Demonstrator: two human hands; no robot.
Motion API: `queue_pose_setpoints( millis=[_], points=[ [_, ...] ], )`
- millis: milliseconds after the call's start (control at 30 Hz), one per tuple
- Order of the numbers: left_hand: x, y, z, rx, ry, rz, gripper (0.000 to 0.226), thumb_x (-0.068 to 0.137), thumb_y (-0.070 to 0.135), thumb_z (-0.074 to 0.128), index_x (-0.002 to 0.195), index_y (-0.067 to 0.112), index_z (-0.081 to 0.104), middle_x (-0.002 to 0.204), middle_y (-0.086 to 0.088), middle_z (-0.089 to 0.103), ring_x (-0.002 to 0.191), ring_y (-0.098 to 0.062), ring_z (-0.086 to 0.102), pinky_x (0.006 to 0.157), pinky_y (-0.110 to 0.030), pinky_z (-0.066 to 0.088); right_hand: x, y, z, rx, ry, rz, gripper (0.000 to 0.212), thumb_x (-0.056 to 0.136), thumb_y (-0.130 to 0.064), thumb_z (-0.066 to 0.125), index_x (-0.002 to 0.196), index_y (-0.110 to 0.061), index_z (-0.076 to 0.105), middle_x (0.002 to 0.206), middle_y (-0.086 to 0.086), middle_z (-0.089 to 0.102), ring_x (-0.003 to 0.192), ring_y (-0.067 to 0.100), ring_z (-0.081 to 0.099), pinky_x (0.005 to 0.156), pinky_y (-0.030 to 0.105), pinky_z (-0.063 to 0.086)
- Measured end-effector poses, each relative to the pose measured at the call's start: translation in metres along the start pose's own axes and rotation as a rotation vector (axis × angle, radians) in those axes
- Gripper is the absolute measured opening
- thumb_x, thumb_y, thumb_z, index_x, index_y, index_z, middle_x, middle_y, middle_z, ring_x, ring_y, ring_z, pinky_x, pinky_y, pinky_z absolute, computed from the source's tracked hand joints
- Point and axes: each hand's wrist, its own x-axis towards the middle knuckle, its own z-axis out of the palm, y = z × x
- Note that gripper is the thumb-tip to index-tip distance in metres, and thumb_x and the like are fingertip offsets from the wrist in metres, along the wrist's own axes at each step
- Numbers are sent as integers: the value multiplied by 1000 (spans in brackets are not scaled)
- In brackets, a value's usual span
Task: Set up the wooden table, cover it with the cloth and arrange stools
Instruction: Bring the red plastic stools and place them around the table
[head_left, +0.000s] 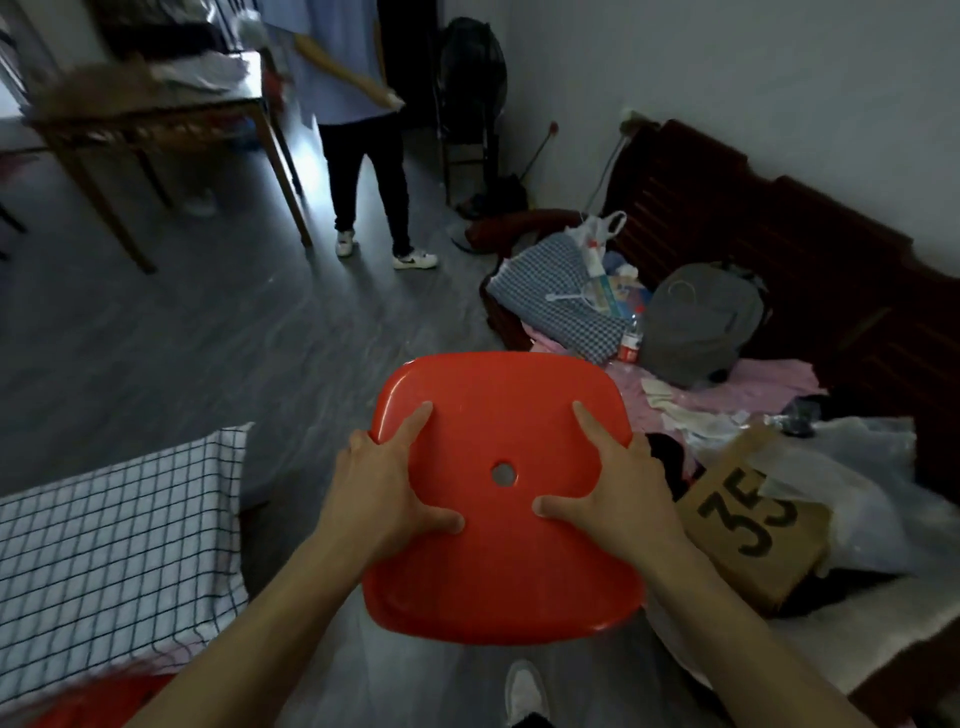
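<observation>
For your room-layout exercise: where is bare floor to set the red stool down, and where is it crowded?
Bare floor lies between the checked cloth, the wooden table, the standing person and the bench. The bench side is crowded with bags and clothes. Both hands hold the stool.

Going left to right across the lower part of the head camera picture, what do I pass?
Checked cloth → left hand → red stool seat, held by both hands → right hand → brown box marked 35.

The stool sits between the cloth, left, and the bed, right.
</observation>
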Motion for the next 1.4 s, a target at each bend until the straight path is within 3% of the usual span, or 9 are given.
queue_pose_setpoints(
  millis=[433, 800, 933, 1133, 1400],
  points=[
    [88, -3, -23, -23, 100, -262, 134, 43, 60, 90, 146, 58, 5, 137, -14, 32, 127, -32, 41, 102, -43, 44, 150, -44, 9, 28, -167, -194, 125, 50, -65, 84, 146, -61, 4, 145, 16, 28, 132, 36, 39, 108, 50, 40],
    [130, -101, -51, -138, 137, -447, 134, 42, 61, 89, 147, 56, 6, 137, -14, 34, 126, -33, 42, 102, -45, 44, 220, -146, 80, -126, -289, -302, 129, 40, -76, 74, 146, -61, 2, 137, 14, 34, 124, 36, 45, 107, 53, 40],
    [148, -143, -71, -165, 159, -473, 133, 42, 62, 89, 146, 56, 7, 136, -14, 36, 126, -32, 41, 103, -44, 43, 241, -194, 105, -133, -308, -326, 131, 29, -83, 62, 144, -64, 2, 136, 12, 35, 123, 35, 48, 105, 53, 42],
    [191, -193, -108, -183, 213, -470, 134, 41, 61, 89, 147, 55, 7, 137, -15, 36, 126, -33, 40, 104, -46, 43, 280, -257, 128, -129, -289, -393, 127, 41, -74, 77, 144, -64, 4, 136, 11, 35, 122, 35, 49, 105, 52, 43],
    [276, -242, -146, -202, 240, -474, 132, 43, 60, 90, 146, 57, 7, 130, -10, 37, 123, -30, 42, 102, -45, 44, 359, -326, 158, -103, -272, -429, 123, 45, -71, 79, 144, -64, 7, 135, 11, 36, 122, 33, 47, 104, 55, 42]
  ],
)
